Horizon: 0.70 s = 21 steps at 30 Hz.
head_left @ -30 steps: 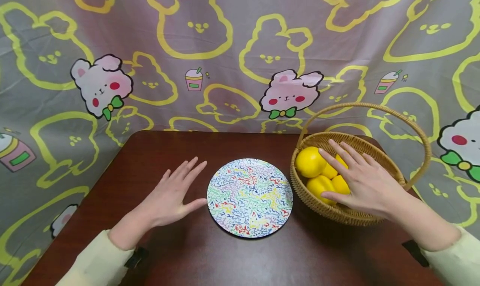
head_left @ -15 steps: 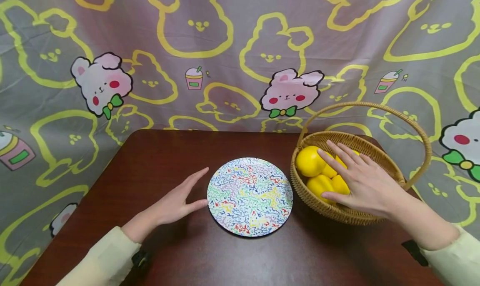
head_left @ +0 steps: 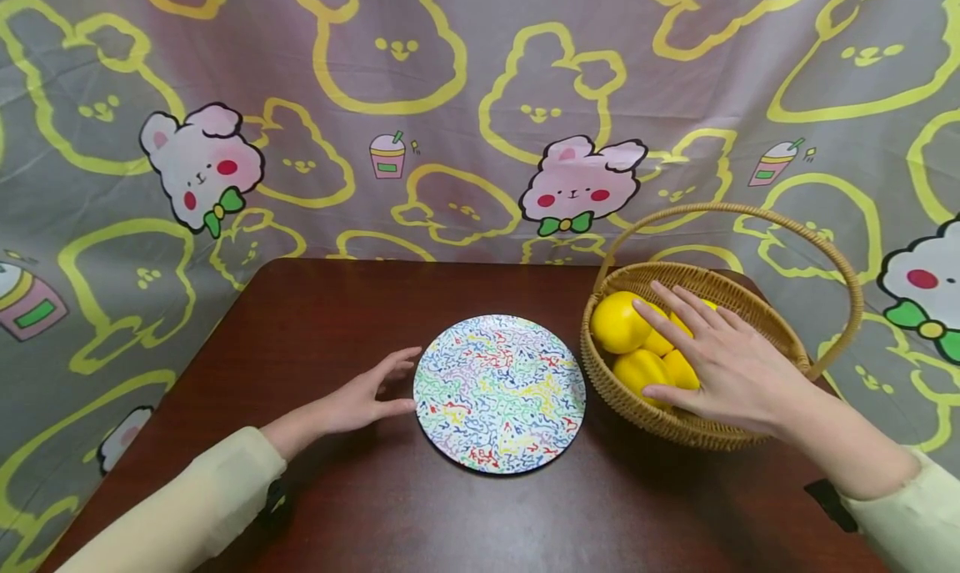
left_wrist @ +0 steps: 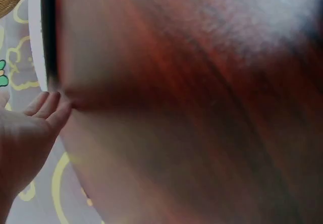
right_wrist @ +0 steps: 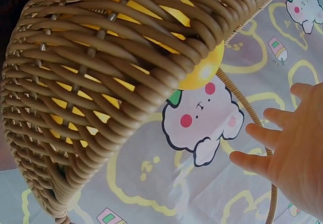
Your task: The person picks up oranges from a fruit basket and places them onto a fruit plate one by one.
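A: Starting from the fingertips of the left hand point(head_left: 354, 401), is anything gripped?

B: No grip is seen. Thumb and fingers stand parted, the fingers slightly bent, their tips at the left edge of the round patterned disc point(head_left: 498, 394); whether they touch it cannot be settled. The parted pose presumably suits a thin, flat thing best met at its rim.

A: And the right hand point(head_left: 738, 377)?

B: Its fingers are fanned, holding nothing, above the yellow fruit point(head_left: 621, 323). The right wrist view shows the fingertips apart from the basket point(head_left: 645, 421). The position perhaps serves to have the fruit within reach.

A: How are the objects set out?

B: The disc lies flat on the table point(head_left: 480, 527), between the hands. The basket stands just beside it, to the right, its fruit gathered on the side nearest the disc. The handle point(head_left: 712, 208) arches high, apparently leaving the mouth accessible.

A: And outermost?

B: A printed cloth point(head_left: 480, 6) hangs behind the table, probably as a screen.
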Motion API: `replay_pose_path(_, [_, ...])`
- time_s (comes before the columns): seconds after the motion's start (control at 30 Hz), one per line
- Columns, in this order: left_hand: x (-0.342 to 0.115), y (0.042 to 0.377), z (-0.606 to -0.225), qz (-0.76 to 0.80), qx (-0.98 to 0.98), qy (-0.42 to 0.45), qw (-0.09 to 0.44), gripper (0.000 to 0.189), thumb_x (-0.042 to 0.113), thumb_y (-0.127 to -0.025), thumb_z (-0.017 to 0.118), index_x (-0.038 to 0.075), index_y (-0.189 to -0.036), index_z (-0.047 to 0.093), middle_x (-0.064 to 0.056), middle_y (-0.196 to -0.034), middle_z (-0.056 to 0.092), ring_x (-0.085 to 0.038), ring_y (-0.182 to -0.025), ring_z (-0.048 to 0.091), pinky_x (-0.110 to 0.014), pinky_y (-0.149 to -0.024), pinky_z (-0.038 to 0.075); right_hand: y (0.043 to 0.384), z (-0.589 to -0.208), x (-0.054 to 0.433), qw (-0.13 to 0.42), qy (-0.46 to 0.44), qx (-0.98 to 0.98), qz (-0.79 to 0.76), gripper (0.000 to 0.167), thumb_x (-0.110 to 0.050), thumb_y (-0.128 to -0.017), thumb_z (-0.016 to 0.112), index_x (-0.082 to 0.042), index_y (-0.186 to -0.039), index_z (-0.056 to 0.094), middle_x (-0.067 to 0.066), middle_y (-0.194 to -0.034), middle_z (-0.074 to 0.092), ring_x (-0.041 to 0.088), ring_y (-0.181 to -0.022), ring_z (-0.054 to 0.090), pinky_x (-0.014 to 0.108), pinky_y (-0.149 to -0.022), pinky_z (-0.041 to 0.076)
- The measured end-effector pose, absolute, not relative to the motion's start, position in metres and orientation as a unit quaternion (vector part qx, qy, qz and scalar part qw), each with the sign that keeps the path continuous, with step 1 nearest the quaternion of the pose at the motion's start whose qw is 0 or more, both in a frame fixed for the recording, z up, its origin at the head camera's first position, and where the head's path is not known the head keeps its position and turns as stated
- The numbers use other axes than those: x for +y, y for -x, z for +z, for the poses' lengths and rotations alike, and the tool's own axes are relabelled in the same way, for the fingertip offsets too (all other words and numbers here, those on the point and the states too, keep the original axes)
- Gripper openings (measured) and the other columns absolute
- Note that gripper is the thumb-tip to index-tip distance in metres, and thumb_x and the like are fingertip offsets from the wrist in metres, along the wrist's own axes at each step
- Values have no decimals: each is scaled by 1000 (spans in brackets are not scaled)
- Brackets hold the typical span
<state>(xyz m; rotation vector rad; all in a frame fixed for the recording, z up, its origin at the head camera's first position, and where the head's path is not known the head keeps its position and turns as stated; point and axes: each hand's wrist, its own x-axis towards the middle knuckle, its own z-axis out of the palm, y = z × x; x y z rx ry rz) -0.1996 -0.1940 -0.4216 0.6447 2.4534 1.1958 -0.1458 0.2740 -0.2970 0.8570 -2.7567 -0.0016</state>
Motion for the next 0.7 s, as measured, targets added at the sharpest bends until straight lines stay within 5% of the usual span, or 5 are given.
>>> replay_pose_path(0.2, [-194,207,-434,410,873,-233,123,76,24,-89,72,7,-150,28,-14,-123,54,-29,-110,54,-45,-87,46,146,-295,274,128,-296,-947,-6,93,-62,-82,66,-26,-156,22,11,-159,19,37,-138,28,62,-99,30])
replay_pose_path(0.7, [-190,225,-444,373,895,-211,128,67,27,-84,78,1,-137,48,-1,-95,57,-15,-86,54,-33,-79,45,150,-289,276,121,-313,-942,-18,95,-63,-82,64,-23,-156,20,18,-156,24,41,-136,30,63,-97,31])
